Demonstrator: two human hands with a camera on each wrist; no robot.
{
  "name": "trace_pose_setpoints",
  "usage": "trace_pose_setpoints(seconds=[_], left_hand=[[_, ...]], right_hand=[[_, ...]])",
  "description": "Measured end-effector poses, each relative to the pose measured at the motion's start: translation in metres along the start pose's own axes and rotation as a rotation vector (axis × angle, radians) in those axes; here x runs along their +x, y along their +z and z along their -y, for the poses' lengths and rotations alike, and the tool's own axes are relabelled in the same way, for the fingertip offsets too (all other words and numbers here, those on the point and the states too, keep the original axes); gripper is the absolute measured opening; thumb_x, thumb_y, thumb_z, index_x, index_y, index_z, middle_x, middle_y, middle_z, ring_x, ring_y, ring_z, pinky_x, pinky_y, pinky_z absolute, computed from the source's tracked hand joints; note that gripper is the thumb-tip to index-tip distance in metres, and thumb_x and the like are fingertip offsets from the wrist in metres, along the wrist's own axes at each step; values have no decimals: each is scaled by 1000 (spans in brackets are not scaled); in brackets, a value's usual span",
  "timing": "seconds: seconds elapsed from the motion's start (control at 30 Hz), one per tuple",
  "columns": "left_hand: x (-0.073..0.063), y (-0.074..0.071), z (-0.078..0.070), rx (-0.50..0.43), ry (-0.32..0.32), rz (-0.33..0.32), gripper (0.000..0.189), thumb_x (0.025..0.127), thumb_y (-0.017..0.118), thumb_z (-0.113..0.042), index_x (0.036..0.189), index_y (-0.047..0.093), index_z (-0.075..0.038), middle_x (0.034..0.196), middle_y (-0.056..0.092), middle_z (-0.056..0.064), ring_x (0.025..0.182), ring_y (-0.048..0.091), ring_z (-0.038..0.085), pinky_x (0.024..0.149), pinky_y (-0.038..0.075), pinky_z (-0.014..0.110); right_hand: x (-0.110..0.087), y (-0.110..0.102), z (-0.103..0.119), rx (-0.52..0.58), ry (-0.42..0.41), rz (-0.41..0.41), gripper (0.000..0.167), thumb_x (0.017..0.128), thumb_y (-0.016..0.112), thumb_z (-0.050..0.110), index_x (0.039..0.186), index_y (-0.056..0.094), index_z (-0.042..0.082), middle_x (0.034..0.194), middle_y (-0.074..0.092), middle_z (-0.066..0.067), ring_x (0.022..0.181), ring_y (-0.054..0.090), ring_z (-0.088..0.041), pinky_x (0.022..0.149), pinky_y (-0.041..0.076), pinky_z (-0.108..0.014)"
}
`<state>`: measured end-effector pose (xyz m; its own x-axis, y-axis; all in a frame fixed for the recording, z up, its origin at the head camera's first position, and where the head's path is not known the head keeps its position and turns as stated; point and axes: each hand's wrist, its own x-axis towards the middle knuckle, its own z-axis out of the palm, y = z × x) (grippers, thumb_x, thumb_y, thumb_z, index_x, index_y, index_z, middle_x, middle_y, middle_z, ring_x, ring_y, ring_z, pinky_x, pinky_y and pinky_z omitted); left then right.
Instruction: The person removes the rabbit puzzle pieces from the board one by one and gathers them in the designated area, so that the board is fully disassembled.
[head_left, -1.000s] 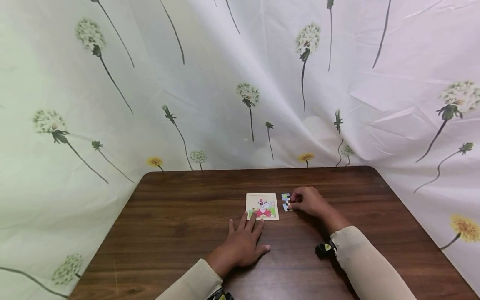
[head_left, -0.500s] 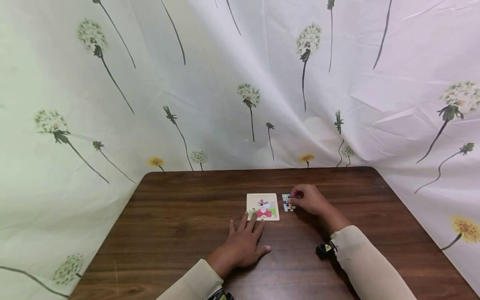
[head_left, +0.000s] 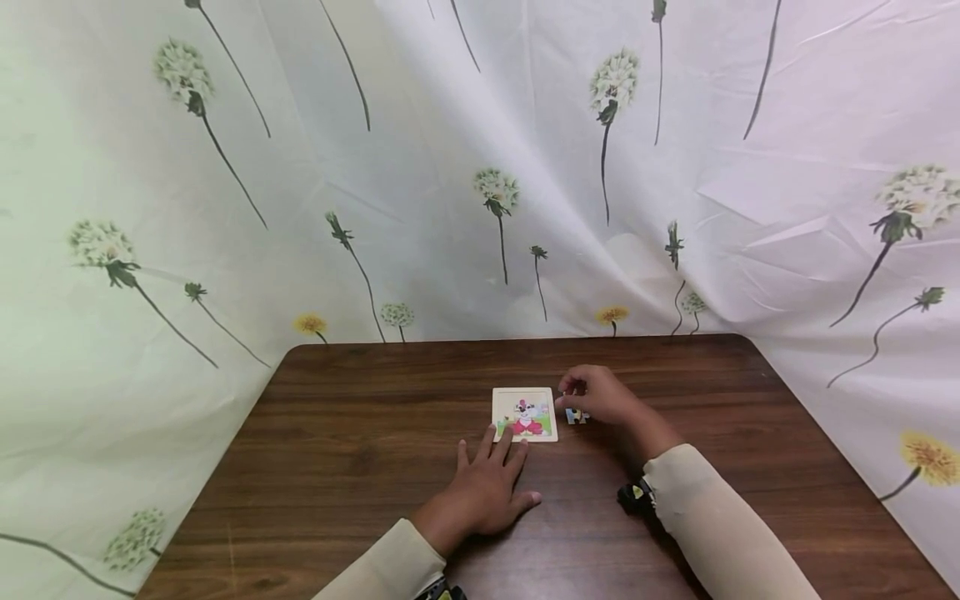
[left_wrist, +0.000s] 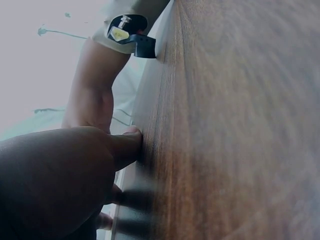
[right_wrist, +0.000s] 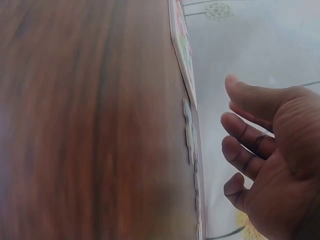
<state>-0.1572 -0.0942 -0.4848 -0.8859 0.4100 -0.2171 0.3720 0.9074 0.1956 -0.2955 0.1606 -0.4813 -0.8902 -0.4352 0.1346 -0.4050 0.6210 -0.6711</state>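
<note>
A square picture puzzle board [head_left: 534, 393] with a light rim lies on the wooden table, showing a cartoon animal in red. My left hand [head_left: 483, 492] lies flat with fingers spread, its fingertips at the board's near left edge; the left wrist view shows its thumb [left_wrist: 127, 145] down on the wood. Just right of the board are small puzzle pieces [head_left: 576, 417], partly hidden under my right hand [head_left: 603, 396]. In the right wrist view that hand is raised above the pieces [right_wrist: 190, 132], fingers loosely bent, thumb apart from the lower fingers, nothing seen between them.
The dark brown table [head_left: 360, 433] reaches back to a white curtain [head_left: 420, 192] printed with dandelions. A black wrist camera [head_left: 636, 497] sits at the right cuff, close over the tabletop.
My right hand has come off the puzzle pieces and shifted left towards the board, now covering the upper piece. The left hand stays where it was.
</note>
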Motion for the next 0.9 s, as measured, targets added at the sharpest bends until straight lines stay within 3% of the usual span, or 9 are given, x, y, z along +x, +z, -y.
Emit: trace_pose_setpoints(seconds=[0.3, 0.5, 0.67, 0.9], left_hand=[[0, -1, 1, 12, 6, -8, 83, 107, 51, -70, 173, 35, -23, 184, 20, 10, 172, 15, 41, 127, 19, 80], [0, -1, 2, 7, 8, -7, 82, 107, 51, -69, 173, 35, -23, 184, 20, 11, 171, 15, 41, 126, 20, 81], [2, 1, 3, -8, 24, -1, 81, 109, 50, -68, 173, 35, -21, 184, 19, 12, 171, 15, 43, 126, 19, 82], [1, 1, 2, -6, 24, 7, 81, 108, 50, -68, 173, 34, -23, 185, 17, 11, 172, 13, 42, 126, 17, 82]], right_hand=[[12, 13, 12, -12, -28, 56, 14, 97, 84, 15, 106, 78, 7, 97, 74, -3, 89, 62, -14, 81, 53, -35], [20, 22, 22, -27, -7, 85, 19, 97, 84, 15, 115, 79, 9, 107, 76, -4, 94, 64, -17, 85, 55, -38], [26, 31, 22, -55, -44, 120, 21, 98, 84, 15, 117, 79, 11, 112, 75, -4, 100, 65, -18, 89, 57, -40], [30, 39, 25, -45, -48, 163, 29, 92, 85, 4, 120, 79, 11, 114, 76, -5, 102, 65, -19, 91, 57, -41]])
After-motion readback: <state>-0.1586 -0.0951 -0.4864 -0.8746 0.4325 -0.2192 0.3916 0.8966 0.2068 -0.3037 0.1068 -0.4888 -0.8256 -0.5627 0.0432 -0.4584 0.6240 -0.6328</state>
